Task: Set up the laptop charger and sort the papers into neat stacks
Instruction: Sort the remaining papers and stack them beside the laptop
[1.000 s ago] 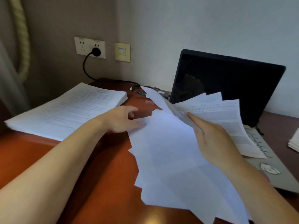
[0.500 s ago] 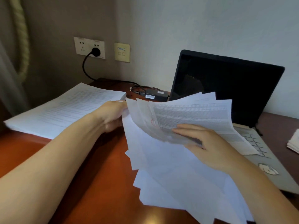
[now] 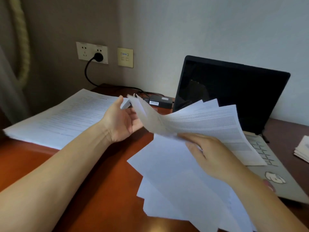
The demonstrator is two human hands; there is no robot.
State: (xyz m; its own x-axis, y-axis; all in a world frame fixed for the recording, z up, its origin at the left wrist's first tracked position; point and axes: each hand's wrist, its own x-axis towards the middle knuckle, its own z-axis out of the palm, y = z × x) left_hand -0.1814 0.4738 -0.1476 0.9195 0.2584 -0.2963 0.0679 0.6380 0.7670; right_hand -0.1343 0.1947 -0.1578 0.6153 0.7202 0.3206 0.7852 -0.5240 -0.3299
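Observation:
My right hand [image 3: 212,156] holds a loose fan of papers [image 3: 180,180], fingers lying across the blank lower sheets and the thumb hidden. Printed sheets [image 3: 215,124] lift up from my fingertips and spread over the laptop's keyboard. The top sheet's left end [image 3: 143,111] is blurred and curls toward my left hand [image 3: 122,121], which is spread with the thumb raised and the fingers touching that sheet from behind. A neat stack of printed paper [image 3: 61,118] lies at the left. The charger brick [image 3: 158,102] sits behind, its black plug [image 3: 98,57] in the wall socket.
An open laptop [image 3: 232,96] with a dark screen stands at the right on the wooden desk [image 3: 87,190]. A small pile of papers [image 3: 302,149] lies at the far right edge. A curtain with a rope tie hangs at the left.
My left hand has turned palm-up and risen toward the top sheet. My right hand has lowered the printed sheets, and they now fan out flatter toward the laptop.

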